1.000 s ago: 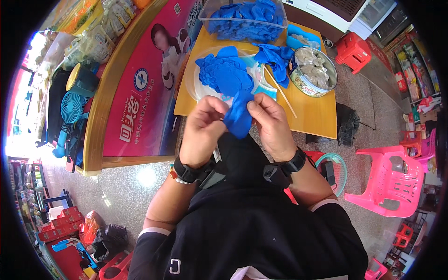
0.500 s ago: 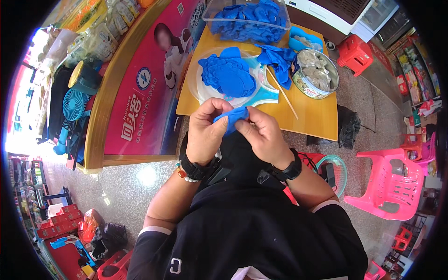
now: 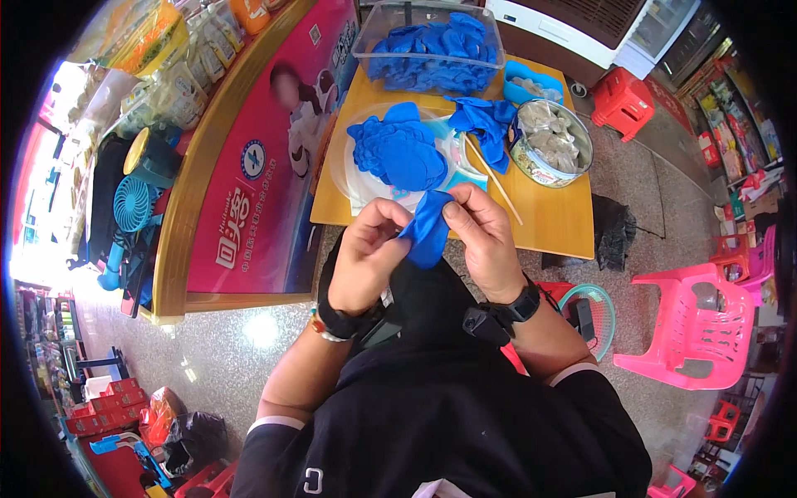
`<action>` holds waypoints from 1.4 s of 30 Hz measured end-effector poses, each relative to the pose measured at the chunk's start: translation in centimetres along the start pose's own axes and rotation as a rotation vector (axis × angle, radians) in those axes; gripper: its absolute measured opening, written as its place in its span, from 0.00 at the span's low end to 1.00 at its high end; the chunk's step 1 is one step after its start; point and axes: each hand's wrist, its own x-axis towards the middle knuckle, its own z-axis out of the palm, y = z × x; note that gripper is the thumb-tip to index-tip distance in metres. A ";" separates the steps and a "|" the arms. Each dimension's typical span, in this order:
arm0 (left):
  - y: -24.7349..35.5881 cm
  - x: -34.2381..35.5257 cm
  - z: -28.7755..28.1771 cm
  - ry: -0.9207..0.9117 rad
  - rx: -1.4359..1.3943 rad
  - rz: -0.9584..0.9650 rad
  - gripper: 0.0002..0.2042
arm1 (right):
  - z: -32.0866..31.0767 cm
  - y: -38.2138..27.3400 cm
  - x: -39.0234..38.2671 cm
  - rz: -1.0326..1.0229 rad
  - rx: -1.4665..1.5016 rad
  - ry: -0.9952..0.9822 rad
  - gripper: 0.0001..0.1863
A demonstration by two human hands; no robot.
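Between my hands, just off the table's near edge, hangs a flat piece of soft blue cloth (image 3: 427,232). My left hand (image 3: 365,261) pinches its left side between thumb and fingers. At its upper right corner, the thumb and forefinger of my right hand (image 3: 486,245) hold the cloth. Straight ahead lies a heaped pile of similar blue cloth pieces (image 3: 403,158), on a pale round surface (image 3: 339,170). More loose blue pieces (image 3: 488,124) are bunched to the right of it. Beside them a thin wooden stick (image 3: 498,184) rests on the yellow wooden table (image 3: 548,224).
At the table's back stands a clear plastic bin (image 3: 359,50) full of blue pieces. A round tin (image 3: 544,174) with small clear bags and a blue basket (image 3: 519,93) are at the right. A counter (image 3: 199,191) borders the left; a pink chair (image 3: 697,328) stands right.
The blue cloth was bunched up between my fingers; now it is spread out and hangs lower. My hands have moved slightly apart. The view has shifted a little.
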 end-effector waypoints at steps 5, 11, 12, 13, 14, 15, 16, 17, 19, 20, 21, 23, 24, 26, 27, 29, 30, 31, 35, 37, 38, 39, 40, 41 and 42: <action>-0.8 0.4 -0.6 -0.147 -0.805 -0.459 0.19 | -0.7 1.3 0.3 -0.115 -0.185 -0.151 0.06; -2.1 0.3 -0.9 -0.240 -0.882 -0.666 0.18 | -1.7 2.3 1.9 -0.060 -0.306 -0.367 0.06; -2.0 0.1 -1.0 -0.237 -0.883 -0.664 0.18 | -2.3 2.3 2.2 0.091 -0.261 -0.348 0.06; -1.9 0.2 -1.2 -0.181 -0.882 -0.642 0.17 | -3.8 2.5 2.9 0.068 -0.509 -0.251 0.08; -1.8 0.3 -1.4 -0.124 -0.880 -0.618 0.16 | -5.5 3.3 3.5 0.034 -0.679 -0.097 0.10; -1.9 0.3 -1.6 -0.084 -0.890 -0.574 0.15 | -7.3 4.5 3.9 -0.001 -0.843 0.059 0.11; -1.9 0.4 -1.7 -0.081 -0.889 -0.572 0.15 | -9.5 5.6 4.2 -0.079 -1.142 0.164 0.11; -1.8 0.5 -1.7 0.012 -0.880 -0.531 0.14 | -11.4 6.5 4.1 -0.161 -1.439 0.271 0.10; -1.9 0.6 -2.1 0.122 -0.880 -0.457 0.13 | -13.2 7.8 3.2 -0.139 -1.570 0.331 0.09; -1.7 0.7 -2.0 0.132 -0.882 -0.453 0.13 | -14.0 8.3 2.8 -0.117 -1.701 0.399 0.08; -1.3 0.9 -1.6 0.186 -0.874 -0.438 0.12 | -14.8 8.7 2.5 -0.117 -1.698 0.386 0.08; -1.5 1.2 -1.9 0.199 -0.876 -0.386 0.12 | -16.0 9.1 2.4 0.095 -1.564 0.312 0.07; -1.2 1.3 -1.8 0.211 -0.877 -0.382 0.12 | -15.7 8.9 2.4 0.094 -1.562 0.299 0.07; -0.3 1.5 -1.3 0.430 -0.753 -0.374 0.12 | -15.2 8.2 2.3 0.318 -1.615 0.288 0.07; -0.4 1.6 -1.5 0.423 -0.746 -0.350 0.12 | -15.1 8.0 2.1 0.314 -1.614 0.280 0.07; -0.2 1.7 -1.6 0.447 -0.743 -0.321 0.12 | -14.7 7.7 1.5 0.306 -1.712 0.333 0.08; -0.1 1.7 -1.6 0.464 -0.740 -0.300 0.12 | -14.5 7.6 1.3 0.307 -1.712 0.330 0.08; -0.1 1.7 -1.7 0.467 -0.741 -0.301 0.12 | -14.3 7.5 1.1 0.267 -1.709 0.348 0.09; -0.2 1.6 -2.1 0.394 -0.778 -0.227 0.11 | -13.1 6.8 1.2 0.248 -1.727 0.294 0.11; -0.5 1.5 -2.3 0.339 -0.814 -0.196 0.11 | -14.1 7.4 1.6 0.271 -1.720 0.248 0.11; -0.8 1.5 -2.5 0.251 -0.866 -0.187 0.10 | -14.6 7.5 1.6 0.294 -1.710 0.200 0.11; -0.8 1.5 -2.7 0.168 -0.914 -0.175 0.09 | -14.8 7.5 1.7 0.292 -1.709 0.196 0.11; -0.7 1.5 -2.8 0.172 -0.913 -0.173 0.09 | -14.8 7.4 1.7 0.304 -1.691 0.179 0.11; -0.5 1.5 -2.8 0.166 -0.955 -0.171 0.09 | -14.9 7.3 1.7 0.317 -1.673 0.162 0.10; -0.4 1.5 -3.0 0.161 -0.998 -0.168 0.08 | -15.1 7.1 1.4 0.315 -1.671 0.156 0.10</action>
